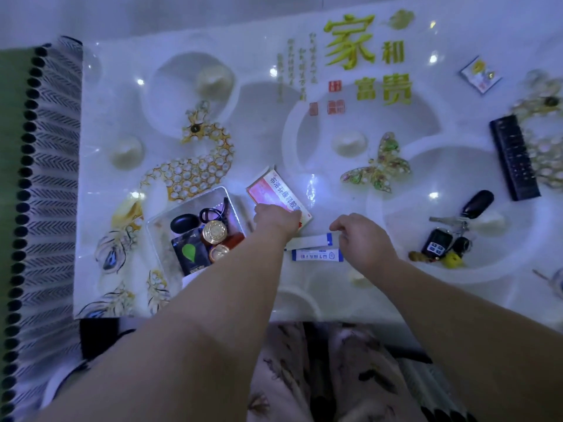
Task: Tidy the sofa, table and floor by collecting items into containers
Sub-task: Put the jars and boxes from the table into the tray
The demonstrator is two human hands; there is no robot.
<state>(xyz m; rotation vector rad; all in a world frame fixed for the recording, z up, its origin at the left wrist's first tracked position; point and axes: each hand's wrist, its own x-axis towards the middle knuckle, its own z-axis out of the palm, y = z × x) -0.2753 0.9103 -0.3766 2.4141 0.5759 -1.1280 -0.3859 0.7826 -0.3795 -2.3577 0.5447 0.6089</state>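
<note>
Dim, with a cold blue-violet cast throughout. Glossy table [335, 287] dotted with pinpoint white glints from reflected lamps: 1 at the left corner of the tray [189, 198], others beyond and right of it. Streaky glare just right of tray, beside box [271, 190]. Shadows faint and soft. Rug [51, 178] left of tray bows with wide-angle warp. Remote [515, 159] far right of tray is smeared.

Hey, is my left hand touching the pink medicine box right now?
Touching. The head view shows the left hand with its fingers over the near edge of the pink medicine box, no gap visible.
</note>
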